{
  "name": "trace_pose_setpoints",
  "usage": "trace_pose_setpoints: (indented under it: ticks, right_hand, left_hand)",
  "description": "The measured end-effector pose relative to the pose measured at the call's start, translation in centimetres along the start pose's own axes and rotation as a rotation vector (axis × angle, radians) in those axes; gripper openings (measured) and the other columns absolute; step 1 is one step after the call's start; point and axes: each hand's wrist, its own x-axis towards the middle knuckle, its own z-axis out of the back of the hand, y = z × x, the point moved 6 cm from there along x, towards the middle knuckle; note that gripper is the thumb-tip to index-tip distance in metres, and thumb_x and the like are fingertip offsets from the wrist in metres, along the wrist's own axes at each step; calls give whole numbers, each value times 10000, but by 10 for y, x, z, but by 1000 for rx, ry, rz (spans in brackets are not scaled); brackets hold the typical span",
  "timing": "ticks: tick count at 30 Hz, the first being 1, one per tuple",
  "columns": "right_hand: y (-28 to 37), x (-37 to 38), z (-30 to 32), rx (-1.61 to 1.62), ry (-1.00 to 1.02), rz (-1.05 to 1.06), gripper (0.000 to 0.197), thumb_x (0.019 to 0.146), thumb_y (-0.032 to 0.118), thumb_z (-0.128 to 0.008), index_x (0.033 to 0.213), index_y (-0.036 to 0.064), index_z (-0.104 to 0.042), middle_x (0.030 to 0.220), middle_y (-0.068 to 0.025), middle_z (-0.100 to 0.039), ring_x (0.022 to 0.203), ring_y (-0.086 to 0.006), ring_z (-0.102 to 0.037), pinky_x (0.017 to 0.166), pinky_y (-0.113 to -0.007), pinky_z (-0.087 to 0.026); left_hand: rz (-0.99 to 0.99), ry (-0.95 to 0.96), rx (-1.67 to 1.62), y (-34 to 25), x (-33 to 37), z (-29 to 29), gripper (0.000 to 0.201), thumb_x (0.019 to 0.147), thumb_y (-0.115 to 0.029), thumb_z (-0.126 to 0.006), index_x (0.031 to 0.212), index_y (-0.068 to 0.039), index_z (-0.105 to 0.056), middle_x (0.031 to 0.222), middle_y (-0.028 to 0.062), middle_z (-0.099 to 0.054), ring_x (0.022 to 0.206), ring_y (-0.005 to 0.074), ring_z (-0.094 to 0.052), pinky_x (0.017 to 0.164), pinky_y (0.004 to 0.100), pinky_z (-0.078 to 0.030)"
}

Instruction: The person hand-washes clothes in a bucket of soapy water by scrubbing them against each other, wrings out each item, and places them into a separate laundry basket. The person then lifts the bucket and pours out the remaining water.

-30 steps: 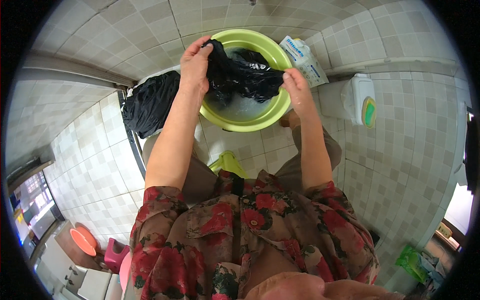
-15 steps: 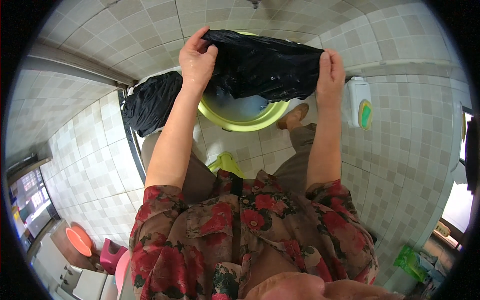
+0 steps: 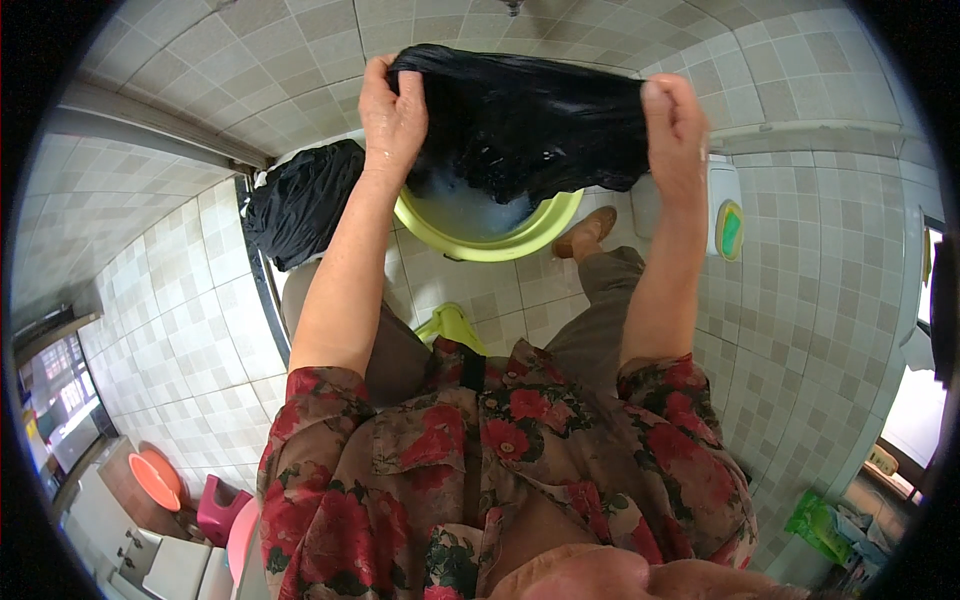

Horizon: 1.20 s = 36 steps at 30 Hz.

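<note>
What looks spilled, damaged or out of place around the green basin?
Nothing stands out. Both hands, left hand and right hand, hold the wet black cloth stretched over the round green plastic basin.

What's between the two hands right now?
In the head view, a wet black garment stretches between the left hand and right hand, held above the green basin.

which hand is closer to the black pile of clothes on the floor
Left. The left hand grips the wet black garment just above and right of the black pile; the right hand holds the garment's far end.
</note>
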Motion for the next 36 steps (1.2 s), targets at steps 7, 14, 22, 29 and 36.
trace_pose_setpoints:
  ticks: [7, 14, 22, 29, 36]
  right_hand:
    - [-27, -12, -11, 54, 216, -215, 199, 839, 214, -695, 848, 22, -642, 687, -3, -603, 644, -85, -524, 596, -254, -431]
    - [-95, -19, -46, -226, 82, -141, 181, 817, 228, -678, 875, 58, -655, 621, -42, -584, 571, -110, -515, 538, -283, -409]
    - [-148, -81, -184, -536, 771, -190, 402, 839, 292, -639, 1187, 100, -577, 1140, -130, -609, 1060, -311, -581, 860, -432, -489]
    - [-199, -192, -303, -820, 1292, -233, 545, 778, 138, -617, 1311, 134, -505, 1363, -166, -454, 1196, -381, -491, 963, -455, -438]
    - [-203, -202, -297, -578, 1477, -123, 308, 754, 170, -613, 1029, 37, -651, 989, -190, -646, 959, -350, -619, 832, -418, -491]
  left_hand:
    - [-8, 93, -38, -20, -9, 5, 192, 871, -153, -558, 946, 16, -611, 730, 103, -621, 701, 165, -580, 688, 294, -478]
    - [-22, 1033, 346, -8, -57, -30, 295, 798, -188, -646, 1057, -52, -606, 964, 152, -664, 905, 344, -622, 784, 395, -492]
    - [50, 900, 896, 12, -36, -17, 338, 844, -300, -608, 1112, -97, -625, 1030, 130, -659, 984, 302, -618, 814, 407, -506]
    - [84, 879, 870, 23, -34, -24, 367, 866, -353, -581, 1118, -89, -621, 1006, 170, -654, 968, 339, -609, 831, 424, -490]
    - [101, 889, 883, 28, -33, -20, 367, 869, -342, -576, 1137, -93, -613, 989, 162, -661, 967, 337, -611, 830, 422, -491]
